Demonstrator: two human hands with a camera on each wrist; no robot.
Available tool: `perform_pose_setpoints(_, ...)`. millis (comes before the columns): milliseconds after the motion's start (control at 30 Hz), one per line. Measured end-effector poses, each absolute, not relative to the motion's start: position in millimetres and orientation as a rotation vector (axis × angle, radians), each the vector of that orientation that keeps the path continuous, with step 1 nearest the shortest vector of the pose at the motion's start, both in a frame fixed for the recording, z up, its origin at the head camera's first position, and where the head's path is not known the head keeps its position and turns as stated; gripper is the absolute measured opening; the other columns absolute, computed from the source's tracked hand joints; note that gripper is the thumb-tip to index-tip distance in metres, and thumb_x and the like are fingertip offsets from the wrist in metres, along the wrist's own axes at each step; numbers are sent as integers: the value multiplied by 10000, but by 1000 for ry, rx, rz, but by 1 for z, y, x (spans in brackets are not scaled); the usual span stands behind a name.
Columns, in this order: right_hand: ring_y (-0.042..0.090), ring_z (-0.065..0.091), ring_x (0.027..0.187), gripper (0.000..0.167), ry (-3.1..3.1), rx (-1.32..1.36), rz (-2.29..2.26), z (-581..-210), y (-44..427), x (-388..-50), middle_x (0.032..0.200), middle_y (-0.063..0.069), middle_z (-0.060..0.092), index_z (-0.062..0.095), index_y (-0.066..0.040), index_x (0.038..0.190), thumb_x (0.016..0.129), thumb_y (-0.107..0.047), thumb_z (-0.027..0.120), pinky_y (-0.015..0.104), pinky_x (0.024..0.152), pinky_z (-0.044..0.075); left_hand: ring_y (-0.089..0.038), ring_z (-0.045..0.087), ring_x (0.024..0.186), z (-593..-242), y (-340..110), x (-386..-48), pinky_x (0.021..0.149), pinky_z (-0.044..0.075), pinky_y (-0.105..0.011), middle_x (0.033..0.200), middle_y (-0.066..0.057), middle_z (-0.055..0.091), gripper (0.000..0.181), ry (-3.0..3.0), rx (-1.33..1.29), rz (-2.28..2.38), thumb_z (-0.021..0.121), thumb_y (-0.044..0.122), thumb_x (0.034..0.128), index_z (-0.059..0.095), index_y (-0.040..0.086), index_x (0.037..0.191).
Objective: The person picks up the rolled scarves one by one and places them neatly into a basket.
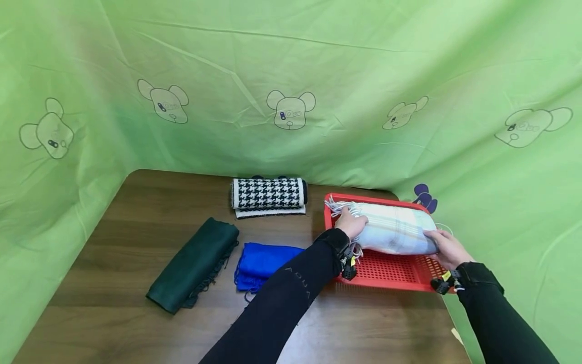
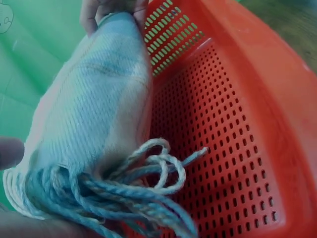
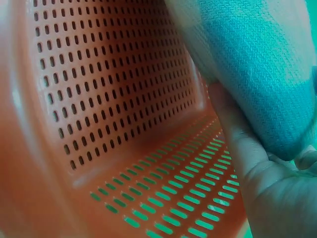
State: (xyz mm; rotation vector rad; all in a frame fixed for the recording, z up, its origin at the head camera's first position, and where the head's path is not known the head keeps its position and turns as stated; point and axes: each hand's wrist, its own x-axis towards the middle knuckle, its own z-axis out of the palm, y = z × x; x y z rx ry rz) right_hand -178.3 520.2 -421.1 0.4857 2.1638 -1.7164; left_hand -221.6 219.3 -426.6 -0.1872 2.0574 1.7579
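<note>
A folded pale blue and white scarf [image 1: 395,228] with knotted tassels is held between both hands at the red basket [image 1: 386,273]. My left hand [image 1: 351,222] grips its tasselled left end, the thumb lying over the top. At the opposite end my right hand [image 1: 447,247] pinches the folded edge. Seen from the left wrist, the tassels [image 2: 124,198] hang near the palm and the scarf [image 2: 99,99] stretches away to the right hand [image 2: 114,10]. In the right wrist view the thumb lies along the scarf's [image 3: 267,74] side.
Left of the basket on the wooden table [image 1: 127,237] lie a blue fringed scarf [image 1: 263,263], partly behind my left arm, and a dark green folded scarf [image 1: 195,265]. A black-and-white houndstooth scarf [image 1: 270,194] lies at the back edge, before a green curtain [image 1: 291,60].
</note>
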Motion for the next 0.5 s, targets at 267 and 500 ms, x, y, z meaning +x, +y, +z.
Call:
perform_pose_setpoints(267, 50, 567, 949, 469, 2186, 493, -1704, -421, 521, -180, 1312, 144, 433, 348, 18, 1412, 1135, -329, 500, 263, 844, 567, -295, 546, 1235, -433, 218, -221, 1000, 454, -385, 1574, -180, 516, 757, 2061, -191, 1860, 656, 110, 899, 411, 94, 1615)
perform_pose_setpoints(500, 79, 613, 923, 516, 2183, 462, -1694, -426, 512, -182, 1161, 42, 520, 267, 99, 1445, 1138, -255, 483, 312, 827, 615, -303, 590, 1236, -439, 221, -225, 976, 496, -354, 1496, -187, 559, 733, 2154, -175, 1698, 673, 142, 950, 369, 81, 1615)
